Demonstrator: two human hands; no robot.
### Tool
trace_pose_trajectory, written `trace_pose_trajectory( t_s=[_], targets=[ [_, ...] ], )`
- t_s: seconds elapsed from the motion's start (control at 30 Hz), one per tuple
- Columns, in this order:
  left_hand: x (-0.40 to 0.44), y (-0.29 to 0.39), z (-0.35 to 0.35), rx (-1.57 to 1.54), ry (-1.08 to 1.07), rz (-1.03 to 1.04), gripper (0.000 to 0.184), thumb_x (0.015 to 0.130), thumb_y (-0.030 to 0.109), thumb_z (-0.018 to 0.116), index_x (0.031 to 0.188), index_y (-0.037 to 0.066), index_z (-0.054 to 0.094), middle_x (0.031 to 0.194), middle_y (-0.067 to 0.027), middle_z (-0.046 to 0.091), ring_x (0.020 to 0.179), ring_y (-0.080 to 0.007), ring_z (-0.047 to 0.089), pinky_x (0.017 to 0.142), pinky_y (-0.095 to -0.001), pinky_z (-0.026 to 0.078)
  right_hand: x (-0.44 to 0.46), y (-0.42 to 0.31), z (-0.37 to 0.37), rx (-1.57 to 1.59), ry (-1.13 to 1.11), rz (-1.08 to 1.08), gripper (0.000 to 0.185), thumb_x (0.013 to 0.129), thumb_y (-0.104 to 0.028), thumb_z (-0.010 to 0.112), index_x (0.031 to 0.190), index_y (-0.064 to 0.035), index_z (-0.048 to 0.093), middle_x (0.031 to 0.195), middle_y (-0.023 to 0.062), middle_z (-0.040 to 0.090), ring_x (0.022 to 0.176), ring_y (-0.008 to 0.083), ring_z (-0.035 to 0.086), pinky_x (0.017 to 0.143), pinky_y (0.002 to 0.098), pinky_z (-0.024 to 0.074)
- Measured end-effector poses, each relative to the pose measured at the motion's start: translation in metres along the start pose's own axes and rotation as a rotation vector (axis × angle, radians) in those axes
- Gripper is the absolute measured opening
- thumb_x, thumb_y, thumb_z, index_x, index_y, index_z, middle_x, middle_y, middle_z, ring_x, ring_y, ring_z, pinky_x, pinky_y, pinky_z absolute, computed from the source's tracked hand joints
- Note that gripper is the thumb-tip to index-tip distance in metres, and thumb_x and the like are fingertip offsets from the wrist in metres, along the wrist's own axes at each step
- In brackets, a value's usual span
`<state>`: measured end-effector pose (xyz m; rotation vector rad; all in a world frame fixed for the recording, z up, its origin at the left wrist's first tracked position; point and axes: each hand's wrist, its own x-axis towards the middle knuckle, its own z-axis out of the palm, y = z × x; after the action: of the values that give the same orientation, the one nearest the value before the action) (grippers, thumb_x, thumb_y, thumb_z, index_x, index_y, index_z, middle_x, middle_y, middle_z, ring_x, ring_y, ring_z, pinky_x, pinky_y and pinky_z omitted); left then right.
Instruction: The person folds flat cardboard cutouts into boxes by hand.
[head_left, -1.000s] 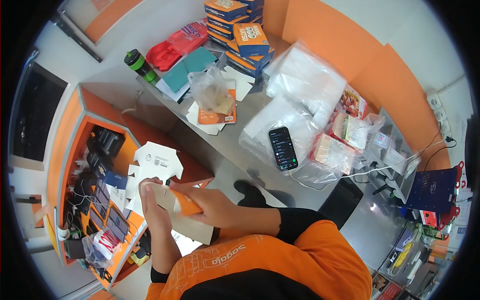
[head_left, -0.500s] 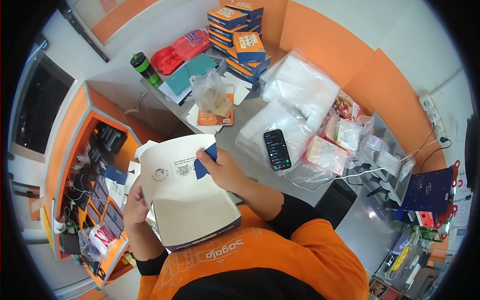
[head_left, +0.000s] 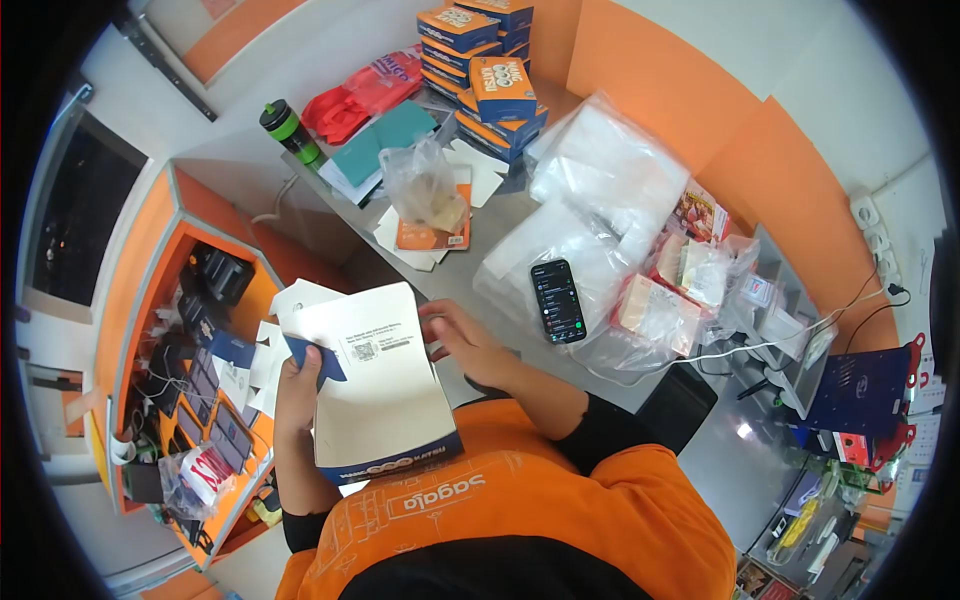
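Observation:
A cardboard food box, white inside with a dark blue printed front, is held up against my body with its lid raised. Printed text and a square code show on the inside of the lid. My left hand grips the lid's left side, its thumb pressing on a folded blue flap. At the lid's right edge is my right hand, fingers apart and slightly bent; whether the fingertips touch the cardboard I cannot tell. More white cardboard pieces lie behind the box on the left.
Finished-looking orange and blue boxes are stacked at the back of the table. A phone rests on clear plastic bags. Beside them are wrapped packets and a white cable. A bottle stands at the back left.
My right hand has let go of the lid's right side and opened. My left hand now presses the left flap inward. The box has turned slightly and shifted right.

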<state>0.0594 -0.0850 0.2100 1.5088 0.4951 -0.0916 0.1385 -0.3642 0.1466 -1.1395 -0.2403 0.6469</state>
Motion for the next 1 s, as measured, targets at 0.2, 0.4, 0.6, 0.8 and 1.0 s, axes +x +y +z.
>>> trace_pose_trajectory(
  t_s=[0.2,0.4,0.6,0.8,1.0],
  targets=[
    [-0.009,-0.023,-0.024,-0.138,0.079,0.06,0.05,0.102,0.044,0.05,0.118,-0.003,0.057,0.115,-0.0114,0.065,0.105,-0.019,0.063,0.094,-0.0338,0.048,-0.057,0.037,-0.115,-1.24,0.669,-0.461,0.043,0.088,-0.027,0.064,0.125,-0.0063,0.056,0.132,0.0247,0.05,0.124,0.0428,0.046,0.104,0.0542,0.0363],
    [-0.006,-0.031,-0.019,-0.186,0.225,0.104,0.05,0.102,0.043,0.051,0.119,-0.004,0.057,0.113,-0.011,0.066,0.101,-0.0184,0.064,0.09,-0.032,0.05,-0.093,0.036,-0.157,-1.599,0.688,-0.23,0.045,0.089,-0.035,0.063,0.131,-0.018,0.059,0.147,0.0239,0.038,0.137,0.0465,0.033,0.111,0.0594,0.0287],
    [-0.005,0.0,0.012,-0.192,0.322,0.09,0.045,0.103,0.04,0.049,0.111,-0.003,0.062,0.103,-0.0092,0.069,0.089,-0.0136,0.065,0.077,-0.0265,0.051,-0.096,0.044,-0.168,-1.647,0.614,-0.2,0.046,0.09,-0.037,0.063,0.132,-0.019,0.059,0.15,0.0225,0.035,0.14,0.047,0.03,0.113,0.0615,0.025],
    [-0.005,-0.006,0.008,-0.112,0.384,0.156,0.046,0.104,0.041,0.048,0.112,-0.003,0.062,0.104,-0.0084,0.069,0.089,-0.0129,0.064,0.078,-0.0261,0.05,-0.092,0.035,-0.176,-1.273,0.823,-0.474,0.027,0.089,-0.01,0.064,0.114,-0.0034,0.061,0.124,0.0202,0.054,0.112,0.0369,0.053,0.095,0.0448,0.0433],
    [-0.013,-0.007,0.01,-0.106,0.445,0.202,0.045,0.102,0.044,0.052,0.096,0.001,0.063,0.092,-0.0035,0.068,0.082,-0.0101,0.063,0.074,-0.0243,0.049,-0.1,0.025,-0.187,-0.974,1.022,-0.475,0.008,0.088,-0.001,0.067,0.091,-0.0011,0.059,0.079,0.0076,0.061,0.065,0.0145,0.057,0.059,0.0286,0.0455]
  ],
)
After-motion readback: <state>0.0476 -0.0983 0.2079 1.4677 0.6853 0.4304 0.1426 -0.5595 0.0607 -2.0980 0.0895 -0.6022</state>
